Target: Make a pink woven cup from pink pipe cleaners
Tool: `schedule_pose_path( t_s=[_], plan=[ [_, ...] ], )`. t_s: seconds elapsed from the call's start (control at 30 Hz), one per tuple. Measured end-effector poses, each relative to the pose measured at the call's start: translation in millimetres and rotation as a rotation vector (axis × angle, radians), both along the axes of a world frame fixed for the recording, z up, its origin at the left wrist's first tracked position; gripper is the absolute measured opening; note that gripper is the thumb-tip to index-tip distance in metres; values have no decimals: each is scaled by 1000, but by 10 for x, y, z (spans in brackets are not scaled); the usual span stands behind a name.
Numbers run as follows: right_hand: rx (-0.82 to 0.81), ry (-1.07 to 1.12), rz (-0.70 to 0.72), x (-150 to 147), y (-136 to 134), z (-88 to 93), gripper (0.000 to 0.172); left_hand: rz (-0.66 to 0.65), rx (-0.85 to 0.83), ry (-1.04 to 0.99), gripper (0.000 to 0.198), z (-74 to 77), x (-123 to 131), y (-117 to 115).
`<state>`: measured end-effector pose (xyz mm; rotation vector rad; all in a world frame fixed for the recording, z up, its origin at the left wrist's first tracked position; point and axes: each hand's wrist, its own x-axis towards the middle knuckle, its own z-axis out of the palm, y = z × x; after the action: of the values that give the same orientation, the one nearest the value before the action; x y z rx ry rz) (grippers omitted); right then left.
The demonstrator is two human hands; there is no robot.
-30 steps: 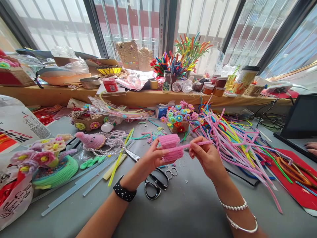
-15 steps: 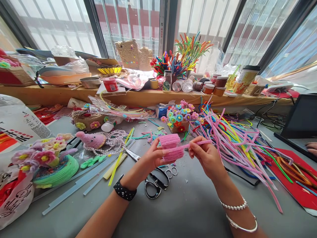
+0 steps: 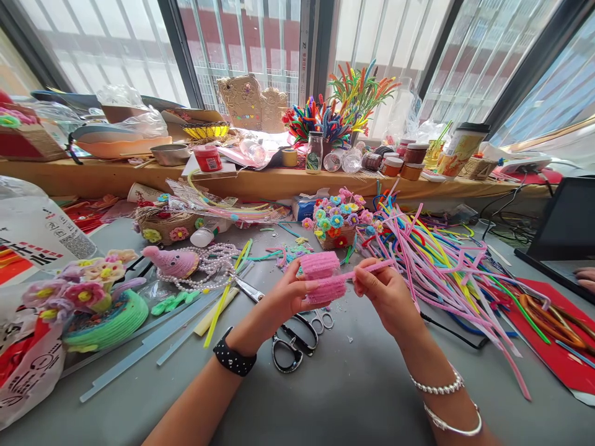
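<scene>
My left hand (image 3: 294,292) grips a pink piece of coiled pipe cleaner (image 3: 320,265), held in the air over the grey table. Out of its right side runs a loose pink pipe cleaner end (image 3: 380,266), pinched between the thumb and fingers of my right hand (image 3: 379,286). Under the left hand lie large scissors (image 3: 295,337) with black handles, and a smaller pair of scissors (image 3: 322,321) sits just right of them. The left fingers are partly hidden behind the pink piece.
Many loose pipe cleaners (image 3: 441,266) spread over the right side. To the left are a green flower craft (image 3: 106,319), a bead string (image 3: 218,263) and clear glue sticks (image 3: 134,353). A flower basket (image 3: 334,232) stands behind my hands. A co-worker's hand (image 3: 586,275) rests by a laptop (image 3: 564,238).
My right hand has shifted very slightly, with the loose pink end tilting a little more upward. My left hand and the coiled piece have hardly moved.
</scene>
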<state>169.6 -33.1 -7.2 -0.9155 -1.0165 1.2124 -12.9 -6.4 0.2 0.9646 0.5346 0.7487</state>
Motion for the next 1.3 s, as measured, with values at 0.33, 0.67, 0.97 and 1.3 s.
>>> schedule_pose_path(
  t_s=[0.33, 0.67, 0.97, 1.3],
  plan=[
    [-43, 24, 80, 1, 11, -37, 26, 113, -26, -23, 41, 41, -14, -6],
    [-74, -113, 136, -49, 14, -37, 29, 388, -27, 82, 50, 53, 0, 5],
    [-78, -319, 164, -112, -23, -41, 26, 423, -19, 82, 42, 46, -16, 13],
    [15, -876, 278, -400, -136, -160, 17, 464, 26, 66, 37, 65, -55, 22]
  ],
)
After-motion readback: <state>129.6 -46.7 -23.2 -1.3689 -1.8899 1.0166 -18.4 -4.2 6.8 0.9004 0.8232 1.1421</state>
